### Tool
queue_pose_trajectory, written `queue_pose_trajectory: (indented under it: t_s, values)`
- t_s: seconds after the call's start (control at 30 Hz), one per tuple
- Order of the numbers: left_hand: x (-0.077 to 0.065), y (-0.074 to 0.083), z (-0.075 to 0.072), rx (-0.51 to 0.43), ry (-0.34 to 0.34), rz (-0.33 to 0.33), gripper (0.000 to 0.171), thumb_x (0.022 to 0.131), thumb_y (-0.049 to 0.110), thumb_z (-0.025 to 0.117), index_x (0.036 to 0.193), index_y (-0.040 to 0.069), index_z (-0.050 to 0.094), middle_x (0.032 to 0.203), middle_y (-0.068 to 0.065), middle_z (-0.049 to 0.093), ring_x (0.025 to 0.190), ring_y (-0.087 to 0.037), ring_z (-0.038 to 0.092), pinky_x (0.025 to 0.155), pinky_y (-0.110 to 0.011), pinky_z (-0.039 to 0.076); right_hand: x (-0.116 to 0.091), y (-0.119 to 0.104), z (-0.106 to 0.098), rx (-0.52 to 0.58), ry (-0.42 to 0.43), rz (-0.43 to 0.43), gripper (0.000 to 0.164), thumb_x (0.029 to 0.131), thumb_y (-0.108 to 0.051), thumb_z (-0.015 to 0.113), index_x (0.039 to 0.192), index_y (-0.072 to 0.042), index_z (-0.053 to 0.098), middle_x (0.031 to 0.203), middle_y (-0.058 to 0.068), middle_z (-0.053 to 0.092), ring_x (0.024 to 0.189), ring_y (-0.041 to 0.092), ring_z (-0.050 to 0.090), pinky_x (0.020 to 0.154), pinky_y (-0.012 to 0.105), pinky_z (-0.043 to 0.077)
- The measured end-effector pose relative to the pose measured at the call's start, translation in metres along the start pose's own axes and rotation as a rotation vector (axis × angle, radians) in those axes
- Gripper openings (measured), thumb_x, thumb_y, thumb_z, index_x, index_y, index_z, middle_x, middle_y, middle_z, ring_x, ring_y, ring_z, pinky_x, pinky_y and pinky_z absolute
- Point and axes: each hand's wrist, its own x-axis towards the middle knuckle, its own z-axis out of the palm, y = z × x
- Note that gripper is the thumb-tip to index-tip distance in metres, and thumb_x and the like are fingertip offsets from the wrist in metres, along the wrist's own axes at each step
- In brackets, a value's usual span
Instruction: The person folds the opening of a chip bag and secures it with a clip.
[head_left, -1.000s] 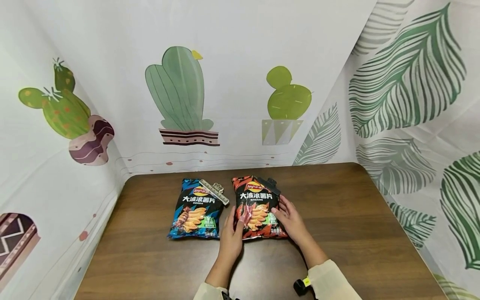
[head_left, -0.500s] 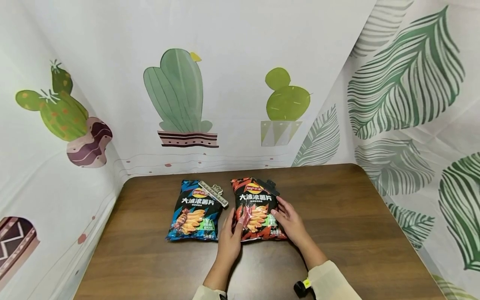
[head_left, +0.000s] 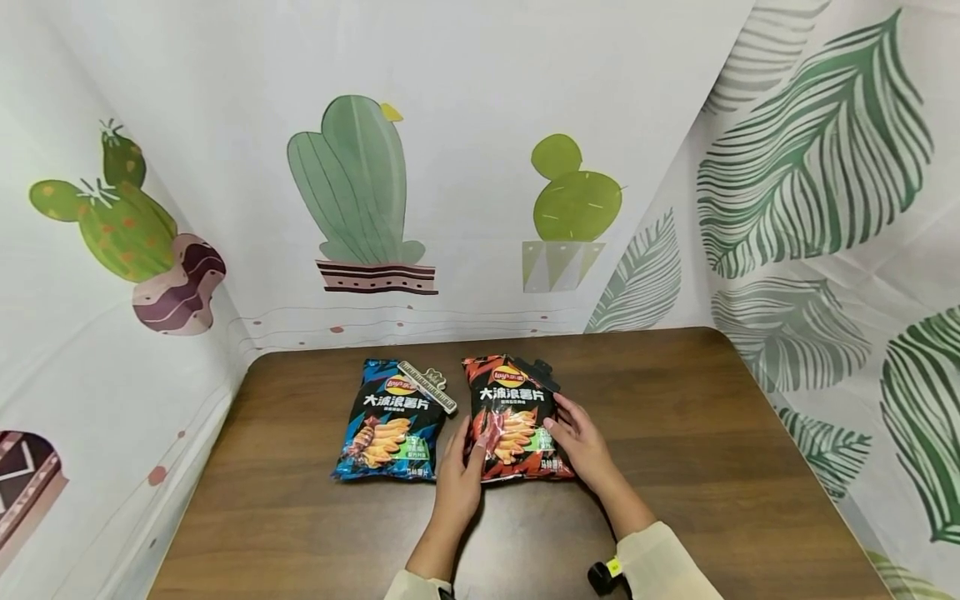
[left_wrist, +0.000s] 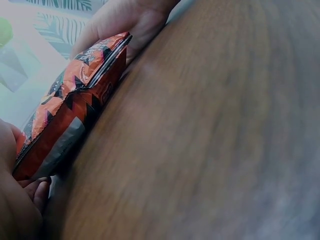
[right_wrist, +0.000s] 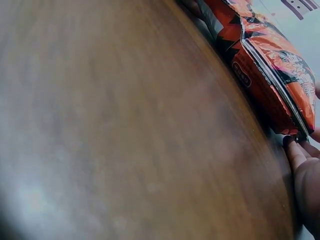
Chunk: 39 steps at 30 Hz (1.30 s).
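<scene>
A red and black bag of potato chips (head_left: 513, 433) lies on the table in the head view, its front facing up. My left hand (head_left: 459, 483) holds its left side, with the thumb over the front. On the right side my right hand (head_left: 585, 446) grips it, thumb on top. Fingers of the left hand (left_wrist: 15, 195) tuck low at the bag's edge in the left wrist view. In the right wrist view, the right hand's fingertips (right_wrist: 295, 150) are at the bag's lower edge. A black clip (head_left: 536, 372) sits across the bag's top right corner.
Close to the left lies a blue and black chip bag (head_left: 390, 433), with a piano-key patterned clip (head_left: 427, 387) on its top right corner. Both bags are on a brown wooden table (head_left: 712, 450). A patterned curtain (head_left: 480, 167) hangs behind the table.
</scene>
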Motion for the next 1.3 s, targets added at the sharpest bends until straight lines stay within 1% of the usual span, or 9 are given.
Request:
queue_pose_trajectory:
  t_s: [0.17, 0.3, 0.6, 0.7, 0.8, 1.0, 1.17, 1.23, 1.3]
  values:
    - [0.001, 0.003, -0.001, -0.017, 0.009, 0.01, 0.057, 0.103, 0.04, 0.055, 0.155, 0.02, 0.042, 0.154, -0.01, 0.048, 0.142, -0.031, 0.047, 0.114, -0.056, 0.039, 0.001, 0.001, 0.001, 0.054, 0.031, -0.053, 0.056, 0.1, -0.013, 0.063, 0.15, 0.001, 0.042, 0.158, 0.024, 0.031, 0.145, 0.042, 0.038, 0.104, 0.009, 0.039]
    - [0.003, 0.006, 0.0, -0.047, 0.006, 0.006, 0.058, 0.103, 0.041, 0.055, 0.155, 0.019, 0.041, 0.155, -0.009, 0.047, 0.143, -0.03, 0.045, 0.115, -0.056, 0.038, 0.004, -0.001, 0.001, 0.111, 0.079, -0.073, 0.052, 0.1, -0.008, 0.061, 0.148, 0.006, 0.044, 0.156, 0.025, 0.03, 0.145, 0.041, 0.037, 0.1, 0.003, 0.039]
    - [0.002, 0.014, -0.001, -0.049, -0.017, -0.009, 0.062, 0.102, 0.039, 0.057, 0.157, 0.017, 0.038, 0.158, -0.015, 0.042, 0.145, -0.035, 0.042, 0.114, -0.058, 0.038, 0.002, -0.013, 0.004, 0.134, 0.193, -0.048, 0.044, 0.099, -0.004, 0.06, 0.141, 0.008, 0.051, 0.151, 0.022, 0.034, 0.136, 0.03, 0.044, 0.097, 0.004, 0.041]
    - [-0.002, 0.023, -0.004, -0.065, -0.012, -0.015, 0.063, 0.101, 0.033, 0.059, 0.157, 0.014, 0.037, 0.159, -0.017, 0.04, 0.144, -0.035, 0.043, 0.111, -0.055, 0.043, -0.004, -0.031, 0.006, 0.102, 0.23, -0.048, 0.041, 0.099, -0.002, 0.06, 0.138, 0.01, 0.053, 0.149, 0.024, 0.035, 0.128, 0.024, 0.047, 0.093, 0.004, 0.043]
    - [-0.004, 0.032, -0.009, -0.102, -0.011, -0.005, 0.061, 0.101, 0.027, 0.059, 0.157, 0.011, 0.037, 0.16, -0.017, 0.037, 0.143, -0.034, 0.045, 0.108, -0.052, 0.047, -0.01, -0.05, 0.006, 0.058, 0.253, -0.072, 0.039, 0.098, 0.0, 0.06, 0.135, 0.012, 0.055, 0.148, 0.026, 0.039, 0.124, 0.023, 0.049, 0.092, 0.008, 0.044]
    - [-0.008, 0.044, -0.016, -0.176, -0.014, -0.017, 0.059, 0.101, 0.02, 0.059, 0.155, 0.011, 0.04, 0.153, -0.015, 0.046, 0.136, -0.033, 0.051, 0.106, -0.049, 0.048, -0.015, -0.065, 0.007, -0.015, 0.292, -0.15, 0.034, 0.097, 0.001, 0.061, 0.13, 0.01, 0.06, 0.146, 0.024, 0.047, 0.127, 0.019, 0.048, 0.097, 0.012, 0.04]
    - [-0.006, 0.048, -0.021, -0.204, 0.004, -0.003, 0.054, 0.102, 0.021, 0.059, 0.154, 0.015, 0.043, 0.147, -0.013, 0.052, 0.134, -0.032, 0.054, 0.108, -0.05, 0.047, -0.007, -0.054, 0.006, -0.038, 0.285, -0.215, 0.031, 0.097, -0.001, 0.062, 0.128, 0.004, 0.064, 0.143, 0.018, 0.053, 0.129, 0.017, 0.048, 0.1, 0.009, 0.036]
    - [-0.004, 0.05, -0.024, -0.191, 0.016, 0.013, 0.051, 0.103, 0.024, 0.058, 0.152, 0.019, 0.046, 0.148, -0.01, 0.053, 0.135, -0.031, 0.054, 0.109, -0.051, 0.046, -0.002, -0.048, 0.005, -0.065, 0.27, -0.241, 0.031, 0.097, -0.003, 0.064, 0.128, 0.001, 0.066, 0.145, 0.014, 0.054, 0.132, 0.019, 0.047, 0.106, 0.015, 0.035]
    - [-0.003, 0.053, -0.028, -0.166, 0.031, 0.026, 0.048, 0.104, 0.028, 0.057, 0.15, 0.022, 0.049, 0.15, -0.007, 0.053, 0.138, -0.029, 0.052, 0.111, -0.053, 0.044, 0.0, -0.048, 0.003, -0.106, 0.247, -0.277, 0.032, 0.097, -0.005, 0.065, 0.129, -0.001, 0.066, 0.147, 0.011, 0.053, 0.136, 0.022, 0.046, 0.113, 0.025, 0.032]
